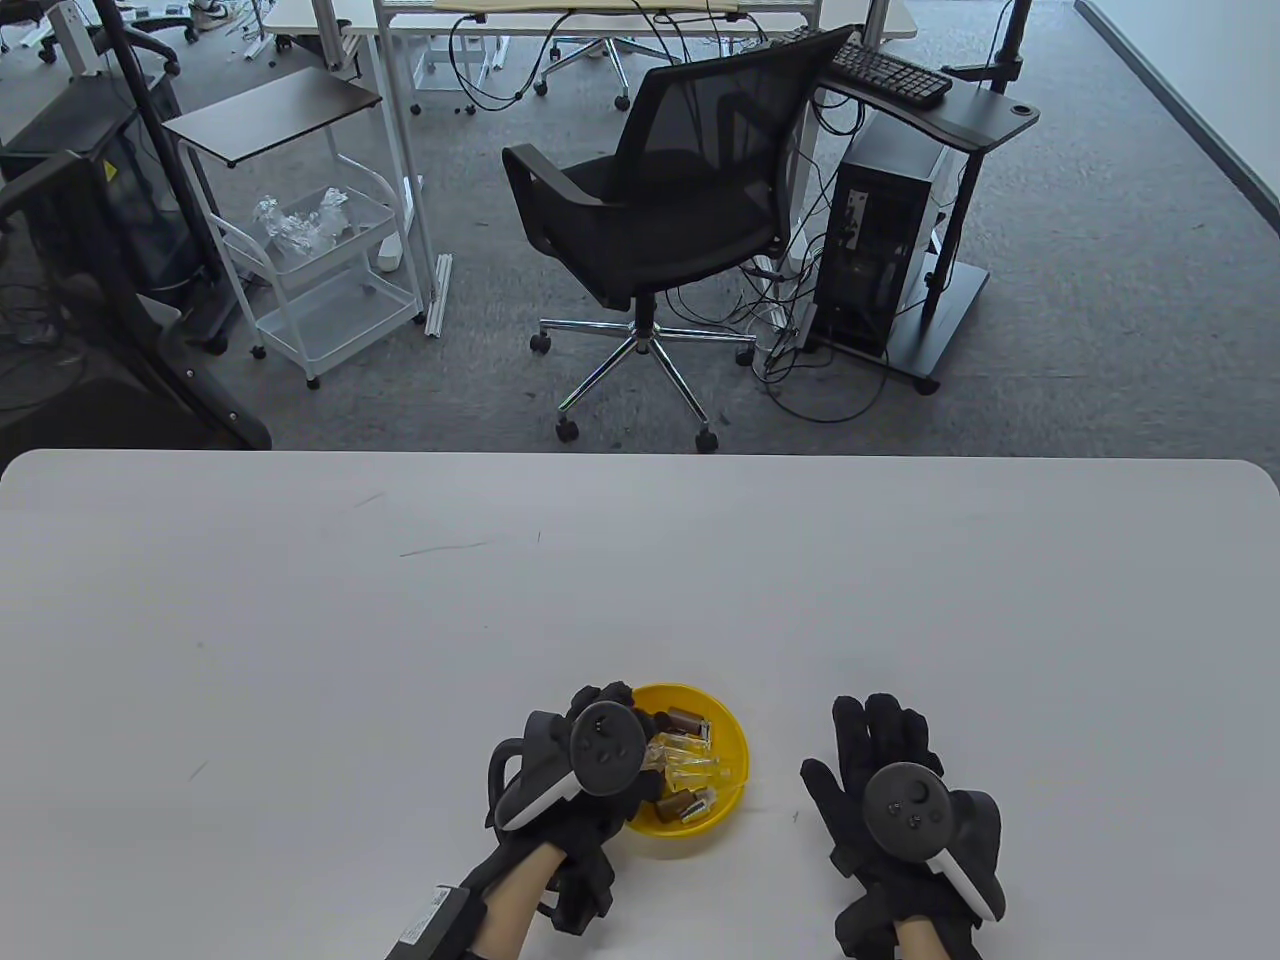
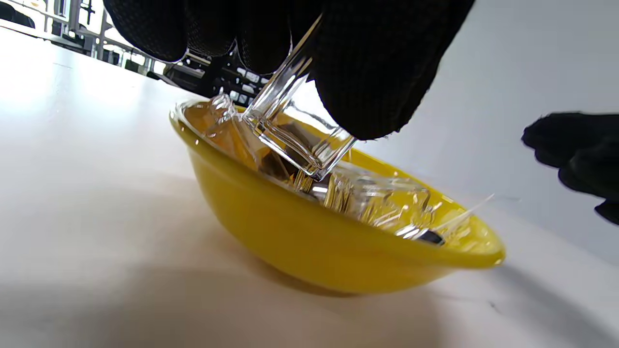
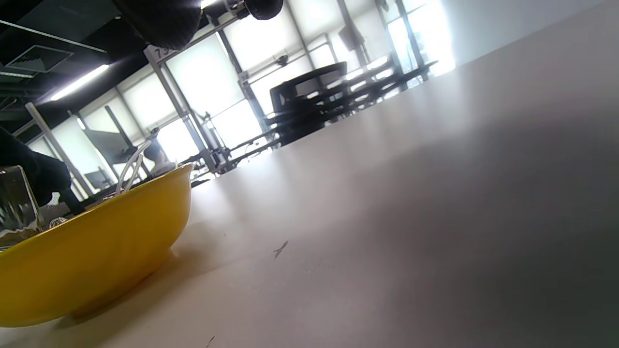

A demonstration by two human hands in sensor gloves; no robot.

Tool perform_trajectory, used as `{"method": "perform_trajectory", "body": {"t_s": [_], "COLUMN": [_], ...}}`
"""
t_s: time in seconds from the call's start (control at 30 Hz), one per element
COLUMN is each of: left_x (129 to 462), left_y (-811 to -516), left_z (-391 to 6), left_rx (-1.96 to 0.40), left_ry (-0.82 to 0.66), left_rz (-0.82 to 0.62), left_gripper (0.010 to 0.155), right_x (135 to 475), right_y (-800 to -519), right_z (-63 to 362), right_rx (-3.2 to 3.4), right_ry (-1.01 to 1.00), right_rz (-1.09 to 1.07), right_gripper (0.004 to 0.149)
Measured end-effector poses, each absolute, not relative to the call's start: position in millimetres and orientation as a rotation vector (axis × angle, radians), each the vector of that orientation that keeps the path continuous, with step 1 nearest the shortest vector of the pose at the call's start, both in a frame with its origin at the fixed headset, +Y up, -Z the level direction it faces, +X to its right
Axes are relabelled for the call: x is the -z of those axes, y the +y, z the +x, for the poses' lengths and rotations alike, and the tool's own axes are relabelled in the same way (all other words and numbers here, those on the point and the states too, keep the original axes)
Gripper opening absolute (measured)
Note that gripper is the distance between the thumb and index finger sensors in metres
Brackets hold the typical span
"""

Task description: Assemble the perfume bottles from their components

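A yellow bowl near the table's front edge holds brown bottles, clear glass bottles and small spray parts. My left hand reaches into the bowl's left side. In the left wrist view its fingers pinch a clear square glass bottle, tilted just above the pile in the bowl. My right hand lies flat on the table to the right of the bowl, fingers spread, holding nothing. The right wrist view shows the bowl from the side, with the clear bottle at its far left.
The white table stretches wide to the left, right and back of the bowl. Beyond its far edge stand a black office chair, a white cart and a computer stand.
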State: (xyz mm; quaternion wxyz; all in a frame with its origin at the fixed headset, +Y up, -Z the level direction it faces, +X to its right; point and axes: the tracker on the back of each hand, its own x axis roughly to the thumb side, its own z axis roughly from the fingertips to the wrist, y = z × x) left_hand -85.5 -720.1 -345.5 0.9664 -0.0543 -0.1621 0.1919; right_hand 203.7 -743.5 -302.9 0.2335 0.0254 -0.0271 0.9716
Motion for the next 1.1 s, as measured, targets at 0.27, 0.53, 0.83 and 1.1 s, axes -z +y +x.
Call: {"method": "perform_trajectory", "body": {"t_s": [0.27,0.53,0.83,1.1], "left_x": [329.4,320.1,317.5,318.6], "left_y": [-706.2,-727.6,-736.1,-736.6], "left_z": [-112.6,-142.4,-163.0,-168.4], "left_rx": [-0.519,-0.691,-0.713,-0.743], "left_ry": [-0.338,-0.282,-0.232,-0.2], "left_rz": [-0.011,0.073,0.058,0.073], "left_gripper": [0.058,0.058,0.058,0.058], "right_x": [302.6,303.3,295.6,288.1], "right_y": [-743.4,-739.3,-719.5,-707.2], "right_z": [201.6,193.9,167.8,127.3], "right_rx": [-2.685,-2.721,-2.707,-2.658], "right_ry": [-0.07,-0.086,-0.217,-0.177], "right_rz": [0.076,0.112,0.292,0.551], "right_gripper": [0.065,0.065,0.064,0.058]}}
